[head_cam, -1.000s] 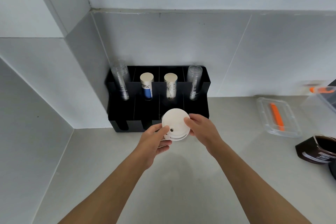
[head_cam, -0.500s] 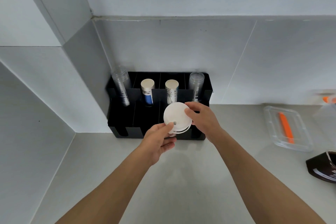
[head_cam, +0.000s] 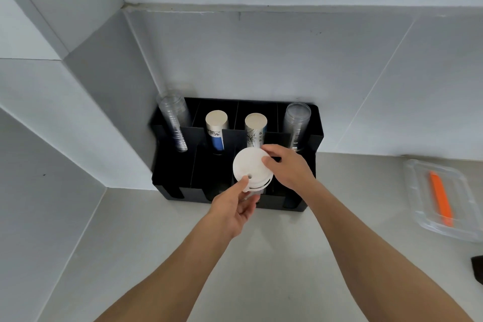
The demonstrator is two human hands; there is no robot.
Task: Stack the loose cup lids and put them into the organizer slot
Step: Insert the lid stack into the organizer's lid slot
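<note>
Both hands hold the stack of round white plastic cup lids [head_cam: 253, 170] just above the black compartmented organizer [head_cam: 312, 138]: left hand [head_cam: 231, 210] pinching its near edge, right hand [head_cam: 288, 168] gripping the far rim, likely to steady it for the front slot.

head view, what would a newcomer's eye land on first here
First the stack of white lids, held at mid-frame by the left hand from below and the right hand from the right, just over the front of the black organizer. The organizer sits in the wall corner with clear and paper cup stacks in its back slots. At the far right, a clear tray holds something orange.
</note>
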